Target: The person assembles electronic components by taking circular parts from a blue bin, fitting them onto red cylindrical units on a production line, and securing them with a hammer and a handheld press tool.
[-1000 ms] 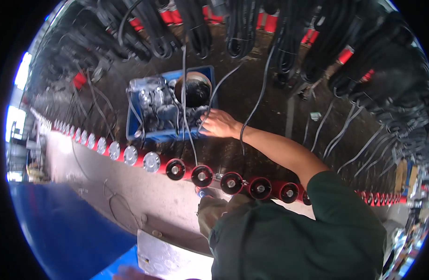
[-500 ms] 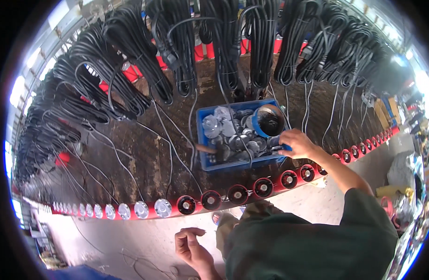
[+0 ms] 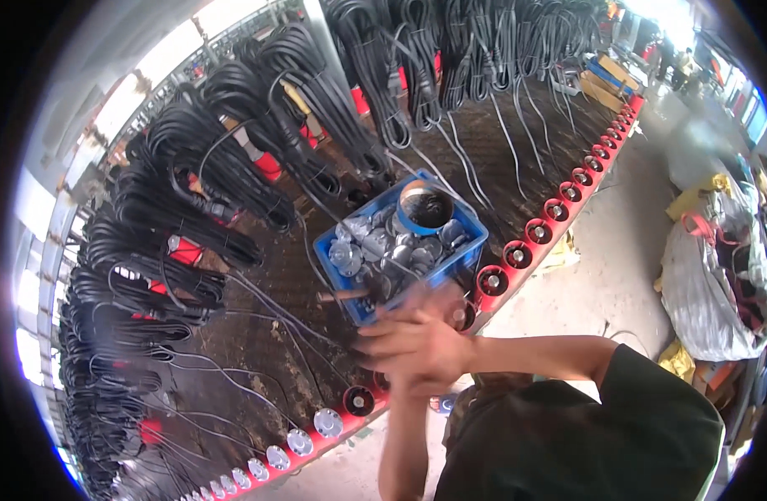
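Observation:
My right hand (image 3: 433, 344) and my left hand (image 3: 415, 380) overlap in front of the blue crate (image 3: 479, 250), both smeared by motion. The right hand's blurred fingers point leftward across the left hand. Whether anything is between them is hidden. In the crate lie many silver metal discs (image 3: 378, 244) and a round tub (image 3: 402, 219) with a blue band, holding small dark pieces. A tool with a wooden handle (image 3: 342, 295) leans across the crate's left side. Near my hands, open red cylinders (image 3: 493, 282) with black insides line the bench edge.
Silver caps (image 3: 328, 422) sit on the red cylinders further left. Bundled black cables (image 3: 304, 79) hang along the far side, their leads trailing over the dark bench (image 3: 262, 342). A white sack (image 3: 702, 292) stands on the floor at the right.
The view has turned, shifting the crate lower and left. My right hand has left the crate's right side, and my left hand has risen; the two now meet before the crate.

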Demonstrator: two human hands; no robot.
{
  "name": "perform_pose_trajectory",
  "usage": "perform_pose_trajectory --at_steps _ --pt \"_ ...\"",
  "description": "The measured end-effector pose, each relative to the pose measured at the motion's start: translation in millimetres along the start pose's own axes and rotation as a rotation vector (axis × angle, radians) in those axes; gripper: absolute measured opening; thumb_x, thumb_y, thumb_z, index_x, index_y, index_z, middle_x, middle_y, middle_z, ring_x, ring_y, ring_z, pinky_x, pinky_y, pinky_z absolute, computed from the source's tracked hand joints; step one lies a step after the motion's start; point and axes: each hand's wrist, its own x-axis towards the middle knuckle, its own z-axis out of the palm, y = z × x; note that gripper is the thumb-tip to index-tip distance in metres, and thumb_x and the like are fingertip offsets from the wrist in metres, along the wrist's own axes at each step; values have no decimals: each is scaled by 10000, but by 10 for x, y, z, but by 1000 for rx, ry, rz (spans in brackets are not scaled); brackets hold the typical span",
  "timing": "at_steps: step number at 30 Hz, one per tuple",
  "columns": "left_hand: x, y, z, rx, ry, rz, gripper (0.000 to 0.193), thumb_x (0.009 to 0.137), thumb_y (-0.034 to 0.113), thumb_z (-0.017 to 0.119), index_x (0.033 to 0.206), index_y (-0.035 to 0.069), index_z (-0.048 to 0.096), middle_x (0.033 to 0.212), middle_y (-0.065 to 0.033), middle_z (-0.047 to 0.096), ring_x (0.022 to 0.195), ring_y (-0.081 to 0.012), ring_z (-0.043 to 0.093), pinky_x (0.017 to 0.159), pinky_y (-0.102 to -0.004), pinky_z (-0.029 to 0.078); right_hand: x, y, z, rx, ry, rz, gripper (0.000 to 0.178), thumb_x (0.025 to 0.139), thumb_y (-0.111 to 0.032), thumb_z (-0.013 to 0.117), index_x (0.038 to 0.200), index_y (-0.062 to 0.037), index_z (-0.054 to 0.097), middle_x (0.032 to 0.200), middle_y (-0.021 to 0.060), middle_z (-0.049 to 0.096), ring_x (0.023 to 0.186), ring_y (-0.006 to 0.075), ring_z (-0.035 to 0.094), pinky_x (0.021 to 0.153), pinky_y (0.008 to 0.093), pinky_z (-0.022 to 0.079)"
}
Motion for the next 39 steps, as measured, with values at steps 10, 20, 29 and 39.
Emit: perform_pose_trajectory --at_steps 10,20,29,39 --pt "-798 3118 -346 -216 501 1144 274 1031 357 597 1041 102 697 898 -40 662 833 -227 620 932 -498 519 -1078 1271 -503 -141 261 851 229 855 -68 775 1054 20 704 1030 172 716 981 369 703 876 445 555" --pt "-1620 2143 486 245 946 504 310 1018 392 611 1129 132 738 960 -30 714 969 -219 650 978 -495 506 -1296 2473 -421 35 41 782 404 953 -123 758 1336 -54 649 1279 142 693 1073 272 725 835 381 590" --pt "-1558 1896 710 268 1017 331 271 1014 337 594 1101 117 726 945 -39 698 946 -224 649 943 -479 510 -1556 2641 -418 79 56 908 309 977 -130 744 1269 -45 689 1210 93 735 955 205 733 757 345 583" --pt "-1479 1758 380 221 939 304 232 1010 275 575 1070 100 714 929 -50 680 921 -230 647 905 -461 514 -1515 2494 -484 5 225 945 270 938 -108 763 1195 -50 705 1123 86 752 866 179 723 712 319 597"
